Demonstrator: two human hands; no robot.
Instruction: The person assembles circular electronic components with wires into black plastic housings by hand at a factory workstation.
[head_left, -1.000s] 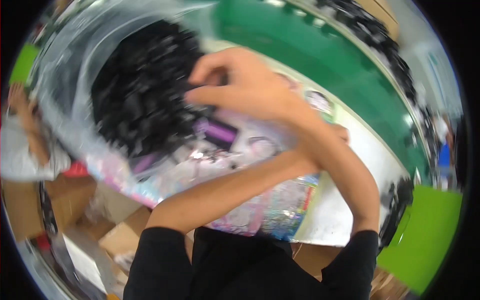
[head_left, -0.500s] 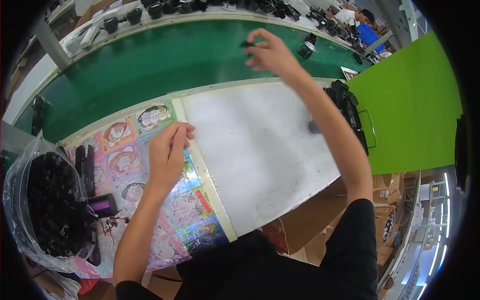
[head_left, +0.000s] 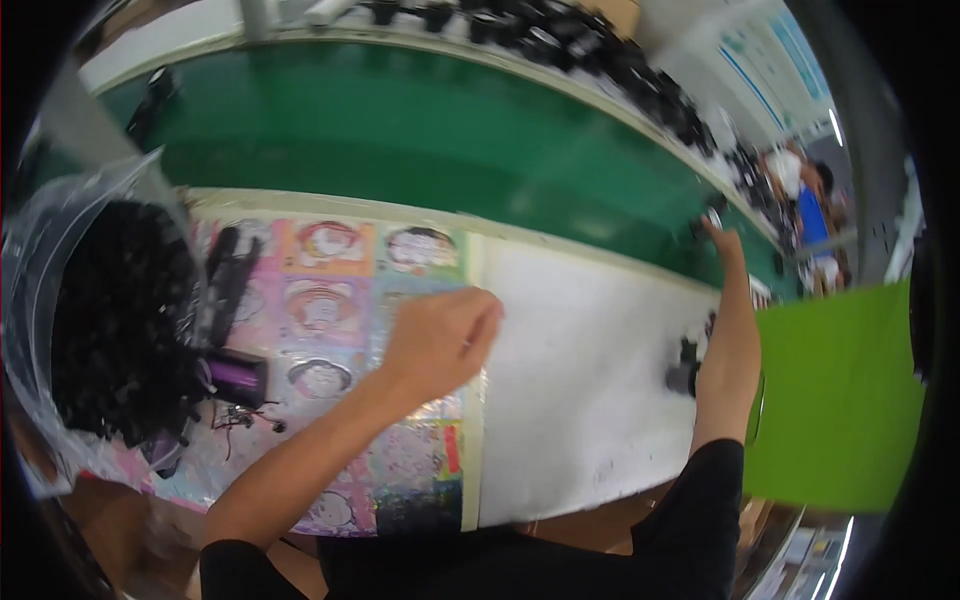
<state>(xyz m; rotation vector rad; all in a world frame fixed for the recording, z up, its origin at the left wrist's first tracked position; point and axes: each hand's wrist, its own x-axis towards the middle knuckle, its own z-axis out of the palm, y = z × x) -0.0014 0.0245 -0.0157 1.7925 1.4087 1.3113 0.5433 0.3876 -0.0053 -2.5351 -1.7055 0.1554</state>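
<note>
My left hand (head_left: pixel 450 335) is curled into a loose fist above the picture-patterned mat (head_left: pixel 400 450), beside its border with the white work surface (head_left: pixel 570 400). Nothing shows in its fingers. My right arm stretches far out to the right, and my right hand (head_left: pixel 727 240) is over the green belt (head_left: pixel 450 140). Its fingertips meet a small dark, partly shiny thing (head_left: pixel 702 226) there; blur hides whether they grip it. Under my right forearm, black parts (head_left: pixel 685 372) stand at the right side of the white surface.
A clear plastic bag (head_left: pixel 110 320) of black parts stands at the left, beside a purple-and-black cylinder (head_left: pixel 237 375) and wired pieces (head_left: pixel 245 425). Many black devices (head_left: pixel 570 40) line the far shelf. A green panel (head_left: pixel 840 390) bounds the right. Another person (head_left: pixel 805 190) is at the far right.
My view has turned to the right. My right hand, earlier raised with a small black piece, has reached down to the dark thing on the belt. My left fingers have curled in more.
</note>
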